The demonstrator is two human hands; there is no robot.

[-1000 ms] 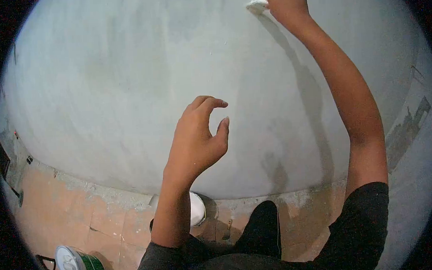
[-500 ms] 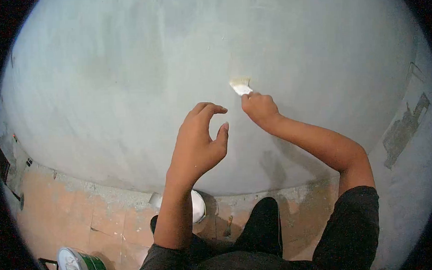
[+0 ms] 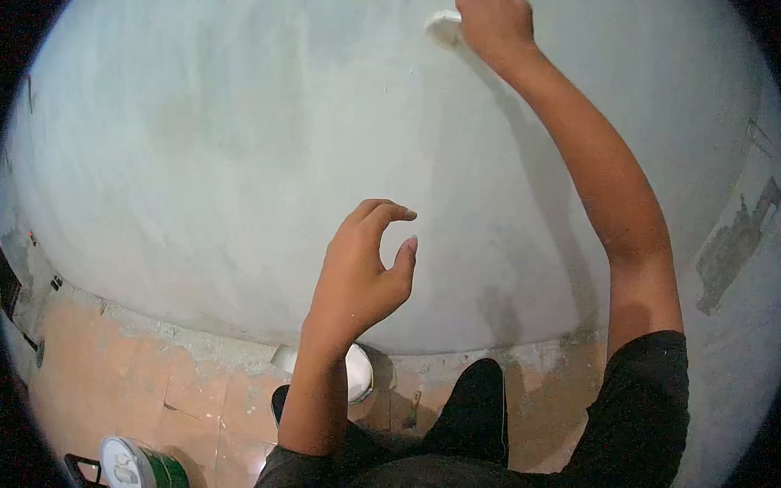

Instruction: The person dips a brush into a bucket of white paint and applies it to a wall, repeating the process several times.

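High up on the pale wall [image 3: 344, 142], my right hand [image 3: 496, 27] grips a paintbrush [image 3: 443, 27], whose wide white head lies against the painted surface. The brush handle is hidden in my closed fingers. Lower and to the left, my left hand [image 3: 365, 262] is held in front of the wall with nothing in it, thumb and fingers curved apart in a C shape. Behind my left forearm, partly covered by it, a container of white paint [image 3: 359, 374] stands on the floor by the wall's foot.
A green and white bucket [image 3: 145, 472] stands on the tiled floor [image 3: 111, 366] at lower left. Another brush [image 3: 412, 409] lies on the tiles between my legs. A rough grey patch [image 3: 735, 249] marks the side wall at right.
My right hand has swept the paintbrush upward along the wall, straightening the arm. The brush head now points left rather than up. My left hand has dropped slightly.
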